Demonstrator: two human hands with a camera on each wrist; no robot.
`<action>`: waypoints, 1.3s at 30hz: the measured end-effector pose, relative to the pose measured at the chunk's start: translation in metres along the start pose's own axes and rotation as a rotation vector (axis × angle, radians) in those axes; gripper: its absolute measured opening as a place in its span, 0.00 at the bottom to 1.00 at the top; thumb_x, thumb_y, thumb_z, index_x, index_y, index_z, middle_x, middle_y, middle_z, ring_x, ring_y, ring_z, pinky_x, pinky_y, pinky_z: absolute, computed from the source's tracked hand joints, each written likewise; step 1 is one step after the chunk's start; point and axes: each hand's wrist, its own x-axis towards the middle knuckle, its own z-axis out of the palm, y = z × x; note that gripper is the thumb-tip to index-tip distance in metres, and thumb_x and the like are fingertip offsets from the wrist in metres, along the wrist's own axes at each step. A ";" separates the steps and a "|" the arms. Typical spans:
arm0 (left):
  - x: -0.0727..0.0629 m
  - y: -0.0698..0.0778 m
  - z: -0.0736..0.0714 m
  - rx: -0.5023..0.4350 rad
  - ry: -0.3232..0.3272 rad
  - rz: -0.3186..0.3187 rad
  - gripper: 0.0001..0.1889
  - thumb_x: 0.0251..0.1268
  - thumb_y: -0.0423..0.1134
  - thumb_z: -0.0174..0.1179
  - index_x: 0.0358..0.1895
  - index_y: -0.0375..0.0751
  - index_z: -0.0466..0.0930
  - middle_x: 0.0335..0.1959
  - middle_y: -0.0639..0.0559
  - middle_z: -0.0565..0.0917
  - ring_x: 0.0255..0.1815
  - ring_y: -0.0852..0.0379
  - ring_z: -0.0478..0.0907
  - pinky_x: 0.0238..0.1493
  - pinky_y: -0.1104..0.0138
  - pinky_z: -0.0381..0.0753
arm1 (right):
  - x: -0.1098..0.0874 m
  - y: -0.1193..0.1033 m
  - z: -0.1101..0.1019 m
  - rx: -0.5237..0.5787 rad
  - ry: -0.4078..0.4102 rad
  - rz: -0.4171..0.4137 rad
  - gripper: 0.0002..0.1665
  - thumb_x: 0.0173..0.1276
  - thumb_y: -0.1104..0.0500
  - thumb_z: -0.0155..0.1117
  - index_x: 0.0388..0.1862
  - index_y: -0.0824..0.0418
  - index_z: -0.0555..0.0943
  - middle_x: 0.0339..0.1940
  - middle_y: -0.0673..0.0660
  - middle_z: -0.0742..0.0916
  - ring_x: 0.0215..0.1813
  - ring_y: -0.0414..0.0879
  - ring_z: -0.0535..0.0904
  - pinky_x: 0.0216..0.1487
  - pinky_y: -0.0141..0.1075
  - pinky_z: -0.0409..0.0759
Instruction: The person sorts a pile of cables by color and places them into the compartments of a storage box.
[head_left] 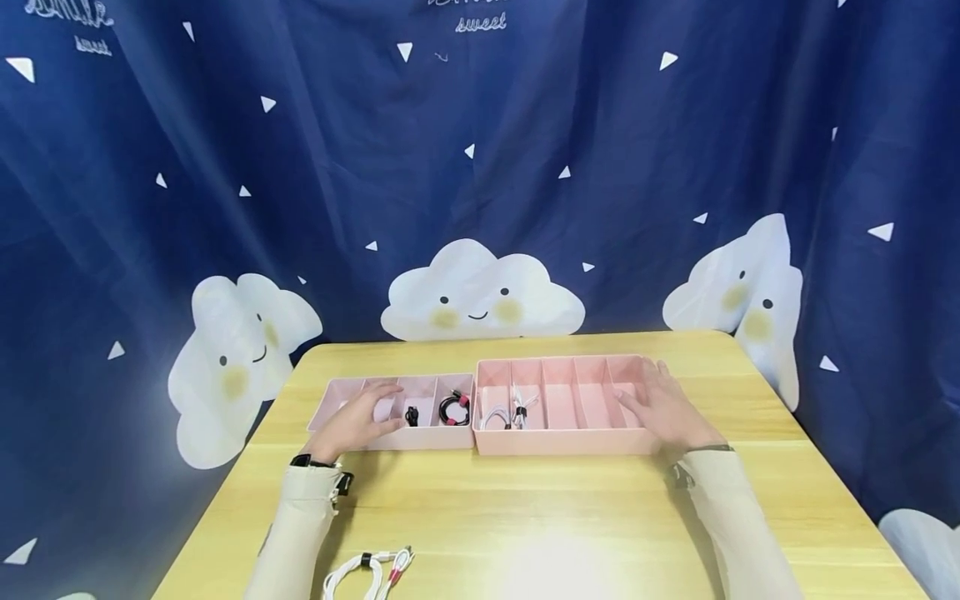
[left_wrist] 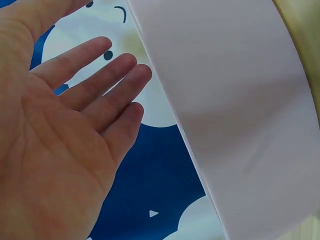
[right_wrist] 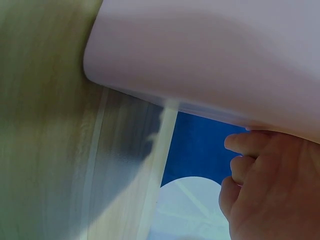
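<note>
- Head view: a yellow wood desk (head_left: 450, 508) stands by a dark blue curtain (head_left: 525, 108) with white triangles and smiling clouds. A bright shine is on its near part. At the back, a pale purple box (head_left: 442, 439) holds black cords (head_left: 412, 417); the pink box (head_left: 562, 442) beside it holds white cords (head_left: 521, 408). The left hand (head_left: 356, 423) is over the purple box, the right hand (head_left: 667, 410) at the pink box's right end.
- Left wrist view: its grip is loose, fingers nearly straight. Curtain clouds show behind.
- Right wrist view: fingers bend by the box wall; whether this grip holds it, one cannot tell. A shadow falls on the desk.
</note>
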 end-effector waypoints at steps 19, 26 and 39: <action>-0.026 0.026 -0.017 0.004 0.002 -0.023 0.31 0.73 0.47 0.64 0.72 0.34 0.71 0.73 0.35 0.75 0.74 0.34 0.71 0.72 0.42 0.71 | 0.007 -0.002 -0.010 0.008 0.009 -0.014 0.56 0.80 0.35 0.50 0.82 0.77 0.44 0.83 0.79 0.49 0.83 0.79 0.35 0.80 0.71 0.41; -0.043 0.032 -0.015 0.047 0.043 0.021 0.28 0.71 0.43 0.66 0.70 0.34 0.74 0.70 0.36 0.77 0.71 0.36 0.74 0.71 0.44 0.73 | 0.008 -0.003 -0.007 0.021 0.006 -0.011 0.57 0.80 0.34 0.49 0.83 0.76 0.42 0.84 0.78 0.48 0.83 0.78 0.34 0.80 0.71 0.40; -0.088 0.036 -0.002 0.038 0.060 -0.032 0.28 0.71 0.46 0.66 0.68 0.33 0.76 0.68 0.37 0.79 0.69 0.37 0.77 0.69 0.43 0.74 | 0.001 -0.001 -0.003 0.002 0.012 -0.018 0.57 0.80 0.36 0.50 0.82 0.78 0.44 0.83 0.80 0.50 0.82 0.80 0.36 0.80 0.71 0.41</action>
